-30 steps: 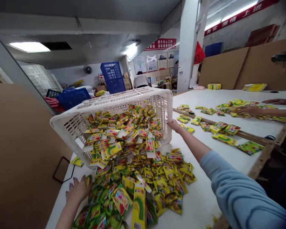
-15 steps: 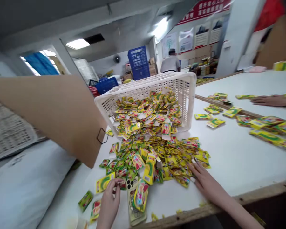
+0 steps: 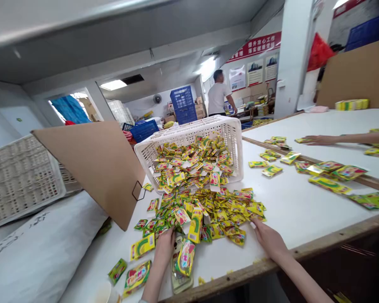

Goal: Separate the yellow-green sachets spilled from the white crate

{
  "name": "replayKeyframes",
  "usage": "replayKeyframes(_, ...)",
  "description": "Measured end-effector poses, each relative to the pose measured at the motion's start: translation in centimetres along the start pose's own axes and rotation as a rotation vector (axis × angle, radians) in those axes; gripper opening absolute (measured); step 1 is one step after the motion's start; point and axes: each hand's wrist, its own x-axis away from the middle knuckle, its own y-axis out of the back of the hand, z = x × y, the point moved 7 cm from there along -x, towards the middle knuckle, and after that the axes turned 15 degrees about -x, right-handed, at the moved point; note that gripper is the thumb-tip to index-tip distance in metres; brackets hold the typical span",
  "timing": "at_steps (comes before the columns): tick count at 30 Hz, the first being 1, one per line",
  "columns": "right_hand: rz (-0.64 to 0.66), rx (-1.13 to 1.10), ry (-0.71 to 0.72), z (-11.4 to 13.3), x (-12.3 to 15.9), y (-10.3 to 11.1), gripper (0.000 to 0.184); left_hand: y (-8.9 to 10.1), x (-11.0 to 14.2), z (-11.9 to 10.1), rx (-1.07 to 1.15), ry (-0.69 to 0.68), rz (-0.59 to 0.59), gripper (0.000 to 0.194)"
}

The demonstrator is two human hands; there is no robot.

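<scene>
My left hand (image 3: 164, 248) reaches into the near edge of the green candy packets (image 3: 150, 225), beside a phone (image 3: 181, 284) lying on the table. Its fingertips are hidden behind the hand. My right hand (image 3: 271, 242) is at the right edge of the yellow packets (image 3: 236, 216), thumb and finger closed on a yellow packet there. A flat yellow box (image 3: 195, 225) leans on the heap, and a printed pouch (image 3: 186, 257) lies over the phone. Behind the heap, a white plastic basket (image 3: 238, 147) lies on its side, with small yellow boxes (image 3: 177, 179) spilling out.
A cardboard sheet (image 3: 97, 164) leans left of the basket, above a white sack (image 3: 44, 248). A paper cup (image 3: 104, 292) stands at the near left. Another person's hand (image 3: 322, 139) rests across the wooden divider (image 3: 374, 182). A person (image 3: 217, 94) stands in the background.
My left hand has moved right and forward, to the packets by the phone. My right hand's fingers have drawn together at the heap's edge. The view has shifted; the background person has turned.
</scene>
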Motion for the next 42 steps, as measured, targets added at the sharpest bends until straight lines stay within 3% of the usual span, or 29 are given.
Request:
replayKeyframes(3,-0.135,-0.037,-0.048,2.5,0.4,1.9,0.037,1.7,0.2,1.3,0.111,0.111,-0.067,0.038)
replayKeyframes(5,-0.103,-0.131,0.026,6.7,0.8,1.7,0.033,2.8,0.8,0.7,0.223,0.134,-0.064,0.038)
replayKeyframes(6,-0.045,-0.190,0.098,9.5,1.0,1.1,0.029,3.1,1.2,-0.3,0.285,0.123,-0.038,0.038)
replayKeyframes(9,0.352,-0.578,0.348,18.1,2.0,-2.3,0.023,3.5,2.5,-4.2,0.450,0.057,0.093,0.039)
replayKeyframes(11,0.471,-0.634,0.364,21.0,2.2,-4.0,0.026,3.3,3.5,-6.7,0.550,0.030,0.188,0.042)
replayKeyframes(13,0.515,-0.623,0.311,21.5,2.0,-5.2,0.029,2.8,4.5,-8.1,0.685,0.060,0.270,0.049)
replayKeyframes(15,0.535,-0.615,0.256,20.9,2.2,-6.0,0.029,2.0,5.4,-8.5,0.812,0.118,0.323,0.055)
replayKeyframes(19,0.544,-0.627,0.166,18.9,3.9,-6.8,0.018,0.0,7.3,-7.8,0.858,0.152,0.258,0.050)
replayKeyframes(22,0.613,-0.815,-0.059,16.9,6.1,-7.5,0.020,-2.9,9.3,-7.6,0.878,0.157,0.300,0.047)
replayKeyframes(25,0.783,-1.033,-0.293,15.6,8.5,-8.1,0.030,-4.3,10.6,-8.4,0.727,0.084,0.312,0.046)
replayKeyframes(28,0.818,-0.976,-0.331,14.1,9.1,-7.3,0.023,-3.4,10.6,-10.3,0.501,-0.039,0.298,0.045)
replayKeyframes(30,0.708,-0.850,-0.280,12.2,8.2,-6.1,0.022,-2.0,9.7,-10.7,0.345,-0.049,0.248,0.045)
replayKeyframes(33,0.468,-0.834,-0.270,8.1,6.6,-4.2,0.028,-0.1,7.4,-9.1,-0.014,0.063,0.119,0.048)
replayKeyframes(35,0.355,-0.962,-0.366,5.0,6.1,-3.9,0.041,-0.2,5.8,-7.5,-0.265,0.149,0.165,0.059)
replayKeyframes(37,0.293,-1.098,-0.475,2.7,6.1,-4.2,0.048,-1.2,4.4,-6.4,-0.399,0.194,0.289,0.063)
replayKeyframes(39,0.245,-1.202,-0.527,1.8,6.1,-4.6,0.049,-2.0,3.2,-6.4,-0.432,0.194,0.370,0.059)
replayKeyframes(42,0.198,-1.302,-0.501,2.0,5.9,-4.9,0.043,-1.9,2.1,-6.7,-0.436,0.188,0.391,0.051)
